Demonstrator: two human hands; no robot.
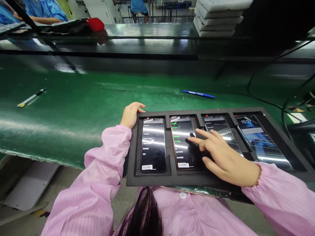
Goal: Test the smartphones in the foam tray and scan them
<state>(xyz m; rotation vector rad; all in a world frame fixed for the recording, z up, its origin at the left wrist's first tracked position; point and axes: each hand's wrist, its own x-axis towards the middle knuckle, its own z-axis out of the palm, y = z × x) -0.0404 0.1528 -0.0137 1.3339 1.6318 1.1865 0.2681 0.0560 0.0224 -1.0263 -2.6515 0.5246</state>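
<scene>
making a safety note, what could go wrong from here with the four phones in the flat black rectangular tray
The flat black rectangular tray sits close to the near edge of the glossy green bench, so a tug might tip it off.
The right hand reaches over the dark-screened third phone from the left toward the orange-edged second phone; the palm might brush the third screen.
A thin black cable beside the tray's right end could snag if the tray slides.

Garment [192,213]: pink fabric, fine darker stripes. Front: 1 round white button [182,195] visible. Sleeves [91,193]: 2, long, loose, each ending in a gathered cuff [254,175].
</scene>
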